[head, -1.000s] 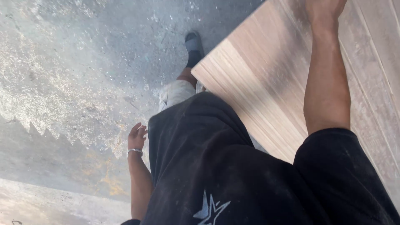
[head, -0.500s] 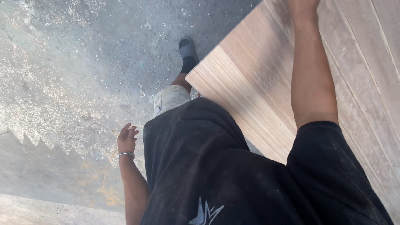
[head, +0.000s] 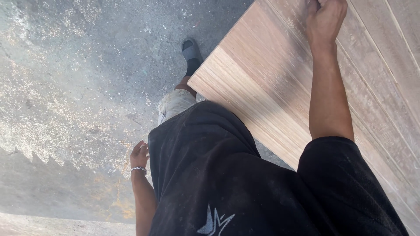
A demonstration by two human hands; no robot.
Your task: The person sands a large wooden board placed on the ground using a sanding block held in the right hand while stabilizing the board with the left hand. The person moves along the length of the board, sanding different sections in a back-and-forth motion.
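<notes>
A wide stack of pale wood-grain boards fills the right side of the head view, its layered edge facing me. My right hand is closed over the top of the boards near the upper edge of the picture, arm stretched out along them. My left hand hangs loose beside my black shirt, fingers lightly curled and holding nothing, with a silver bracelet at the wrist. One foot in a dark sandal steps forward on the ground, just left of the boards' corner.
Rough grey concrete ground covers the left half, dusted with pale sawdust. A jagged-edged shadow falls across the lower left, with rusty yellow stains near it.
My right hand has come down into view at the top of the boards. My left hand has swung slightly back and down, and the sandalled foot has stepped forward.
</notes>
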